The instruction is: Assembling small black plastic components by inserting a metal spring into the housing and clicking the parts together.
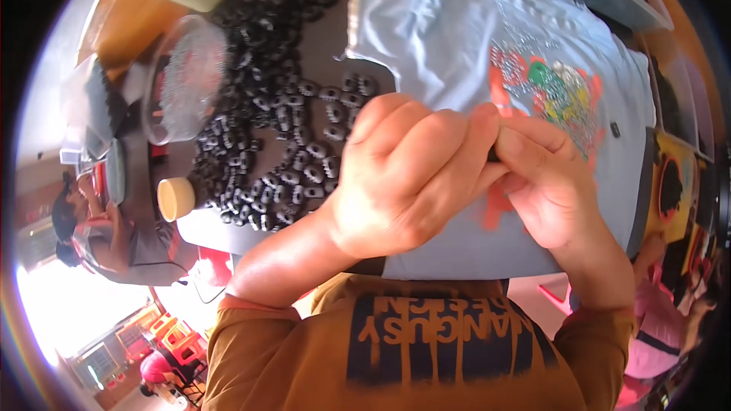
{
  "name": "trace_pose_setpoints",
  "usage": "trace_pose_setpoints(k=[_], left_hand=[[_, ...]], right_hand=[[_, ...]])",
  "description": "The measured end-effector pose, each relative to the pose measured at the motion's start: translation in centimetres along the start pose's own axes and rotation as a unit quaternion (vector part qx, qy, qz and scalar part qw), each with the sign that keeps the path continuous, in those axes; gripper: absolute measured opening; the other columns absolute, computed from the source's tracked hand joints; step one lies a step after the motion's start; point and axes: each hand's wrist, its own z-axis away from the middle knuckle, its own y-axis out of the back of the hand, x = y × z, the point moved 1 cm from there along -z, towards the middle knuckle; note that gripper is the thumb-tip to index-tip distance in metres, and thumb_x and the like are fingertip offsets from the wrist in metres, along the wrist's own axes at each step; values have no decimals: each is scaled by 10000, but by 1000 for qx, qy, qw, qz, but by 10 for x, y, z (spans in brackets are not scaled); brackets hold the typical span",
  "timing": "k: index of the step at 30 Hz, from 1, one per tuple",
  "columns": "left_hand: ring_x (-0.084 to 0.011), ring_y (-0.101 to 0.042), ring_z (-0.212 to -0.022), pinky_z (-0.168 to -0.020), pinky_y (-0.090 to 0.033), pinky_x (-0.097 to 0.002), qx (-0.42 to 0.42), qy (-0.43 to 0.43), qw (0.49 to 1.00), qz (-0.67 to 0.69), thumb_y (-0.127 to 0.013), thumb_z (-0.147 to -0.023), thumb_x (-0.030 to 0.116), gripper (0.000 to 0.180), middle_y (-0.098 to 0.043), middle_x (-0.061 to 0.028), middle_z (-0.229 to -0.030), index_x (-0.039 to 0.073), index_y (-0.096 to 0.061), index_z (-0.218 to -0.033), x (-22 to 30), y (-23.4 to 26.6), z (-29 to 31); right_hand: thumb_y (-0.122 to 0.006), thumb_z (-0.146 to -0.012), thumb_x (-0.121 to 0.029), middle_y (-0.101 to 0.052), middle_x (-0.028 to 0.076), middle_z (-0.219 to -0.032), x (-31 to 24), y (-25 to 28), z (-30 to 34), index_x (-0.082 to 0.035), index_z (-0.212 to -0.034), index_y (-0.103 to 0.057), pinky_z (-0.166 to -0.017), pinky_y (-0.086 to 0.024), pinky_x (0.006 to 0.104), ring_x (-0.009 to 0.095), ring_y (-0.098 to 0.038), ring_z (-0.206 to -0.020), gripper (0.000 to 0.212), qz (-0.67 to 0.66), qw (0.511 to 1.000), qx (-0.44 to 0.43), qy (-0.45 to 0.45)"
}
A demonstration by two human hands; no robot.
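Both my hands, left hand (403, 175) and right hand (544, 183), pinch 1 small dark piece (493, 155) together above the pale blue shirt (442, 38), black pieces (282, 106) heaped left.

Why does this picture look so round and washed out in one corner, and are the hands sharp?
Head view: the fisheye lens bends edges toward a dark round rim; daylight blows out the lower left corner; the left hand and right hand, pressed together over the pale blue shirt, look slightly soft, the black pieces a bit clearer.
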Motion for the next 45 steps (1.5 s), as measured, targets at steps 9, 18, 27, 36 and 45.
trace_pose_setpoints(k=[9, 18, 27, 36, 45], left_hand=[[-273, -590, -760, -682, -467, -358, -128, 108, 985, 37, -816, -644, 128, 485, -616, -103, -881, -8, -650, -1079, 2, 25, -13], [-173, -551, -646, -628, -465, -292, -164, 180, 964, 106, -724, -752, 25, 404, -563, -85, -781, -12, -615, -1139, -16, 11, -65], [-81, -518, -792, -718, -440, -237, -222, 234, 905, 277, -599, -893, 302, 439, -575, 3, -864, -4, -582, -1207, -68, -85, -224], [-137, -575, -845, -743, -466, -295, -278, 158, 929, 187, -605, -890, 224, 316, -617, -45, -903, 9, -613, -1120, -64, -38, -144], [-319, -617, -812, -751, -478, -406, -154, 127, 980, 10, -672, -741, -34, 221, -663, -139, -959, 5, -653, -957, 10, 75, 40]], right_hand=[[-604, -935, -223, -673, 103, -951, -3, 5, -5, 62, -1052, -646, -767, -510, 261, 143, -640, -850, 310, -7, 998, -68, 13], [-623, -930, -217, -693, 110, -958, -5, 10, -14, 19, -1056, -658, -809, -513, 289, 162, -655, -871, 270, -28, 998, -55, 27], [-627, -918, -235, -694, 101, -926, -13, 12, -11, -1, -1024, -665, -777, -510, 278, 152, -652, -838, 259, 34, 997, -60, 15], [-623, -920, -221, -698, 97, -934, -16, 17, -15, 1, -1033, -668, -796, -521, 282, 148, -662, -831, 253, 36, 997, -58, 24], [-625, -916, -182, -695, 81, -925, -24, 21, -16, 1, -1036, -672, -799, -518, 284, 153, -660, -842, 225, 86, 989, -3, 123]])
